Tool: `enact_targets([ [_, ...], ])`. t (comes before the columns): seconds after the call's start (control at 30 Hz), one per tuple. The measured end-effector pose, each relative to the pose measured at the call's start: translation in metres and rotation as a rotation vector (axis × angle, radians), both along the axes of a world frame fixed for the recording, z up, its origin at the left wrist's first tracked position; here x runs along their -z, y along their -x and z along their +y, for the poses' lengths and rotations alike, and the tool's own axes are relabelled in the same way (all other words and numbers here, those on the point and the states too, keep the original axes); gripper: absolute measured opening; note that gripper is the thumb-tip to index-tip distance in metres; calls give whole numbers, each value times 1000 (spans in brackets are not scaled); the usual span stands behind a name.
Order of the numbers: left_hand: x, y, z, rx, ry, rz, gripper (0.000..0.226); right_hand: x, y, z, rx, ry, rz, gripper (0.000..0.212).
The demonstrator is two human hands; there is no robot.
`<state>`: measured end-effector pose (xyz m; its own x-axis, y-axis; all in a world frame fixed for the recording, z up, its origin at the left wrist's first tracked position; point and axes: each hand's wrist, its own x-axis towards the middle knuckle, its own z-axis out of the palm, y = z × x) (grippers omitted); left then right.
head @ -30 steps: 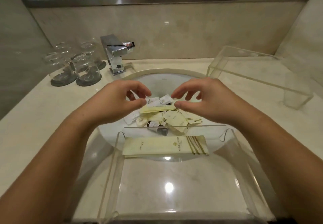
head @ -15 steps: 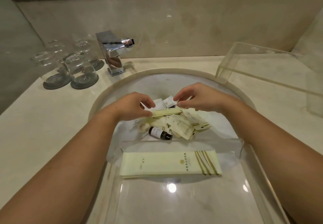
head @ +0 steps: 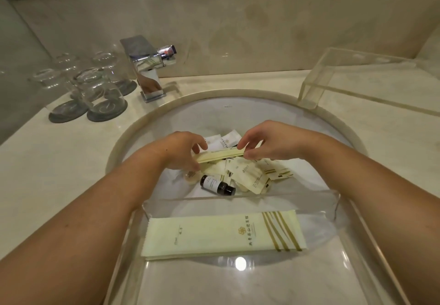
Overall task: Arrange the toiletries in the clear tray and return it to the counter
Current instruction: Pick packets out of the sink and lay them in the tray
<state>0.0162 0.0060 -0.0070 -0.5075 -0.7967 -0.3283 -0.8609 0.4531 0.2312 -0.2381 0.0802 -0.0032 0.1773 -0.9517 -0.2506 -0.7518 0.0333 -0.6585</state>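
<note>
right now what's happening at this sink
A person is sorting hotel toiletries. The left hand and right hand each pinch an end of a long cream packet above a loose pile of sachets and a small dark bottle lying in the sink. Nearer the camera, the clear tray holds one flat packet so far.

Left hand (head: 177, 149): I pinch the left end of a slim cream packet (head: 220, 156).
Right hand (head: 264, 141): I pinch its right end, so it hangs level over the pile.
Pile in sink (head: 166, 124): cream sachets (head: 250, 173) and a small dark bottle (head: 216, 185) lying on its side.
Clear tray (head: 240, 198): nearest me, with one long cream packet (head: 221, 235) flat inside.
Counter (head: 47, 162): upturned glasses (head: 95, 85) on coasters beside the tap (head: 147, 69).
</note>
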Motion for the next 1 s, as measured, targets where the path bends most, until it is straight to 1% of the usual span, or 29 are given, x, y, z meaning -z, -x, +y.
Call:
enact_targets([
  [0.1, -4, -2, 0, -5, 18, 27, 39, -1, 0, 0, -1, 5, 2, 22],
  [0.2, -7, -5, -2, -20, 76, 76, 24, -3, -1, -1, 11, 26, 10, 26],
  [0.4, -19, -19, 5, -113, 130, 195, 17, -4, -3, 0, 55, 99, 51, 49],
  [0.5, -32, -28, 16, -104, 194, 199, 15, -7, -2, 1, 83, 135, 86, 60],
  [0.57, -39, -35, 22, -103, 214, 245, 14, -9, -2, 3, 96, 177, 128, 67],
  [0.73, -51, -53, 35, -145, 129, 450, 13, -15, -6, 8, 69, 214, 99, 80],
  [0.8, -56, -56, 40, -157, 126, 515, 13, -22, -7, 16, 61, 223, 37, 78],
  [0.87, -61, -58, 47, -165, 129, 565, 14, -29, -8, 25, 68, 244, -46, 68],
  [1.0, -67, -56, 56, -177, 123, 623, 15, -46, -6, 35, 130, 290, -143, 31],
])
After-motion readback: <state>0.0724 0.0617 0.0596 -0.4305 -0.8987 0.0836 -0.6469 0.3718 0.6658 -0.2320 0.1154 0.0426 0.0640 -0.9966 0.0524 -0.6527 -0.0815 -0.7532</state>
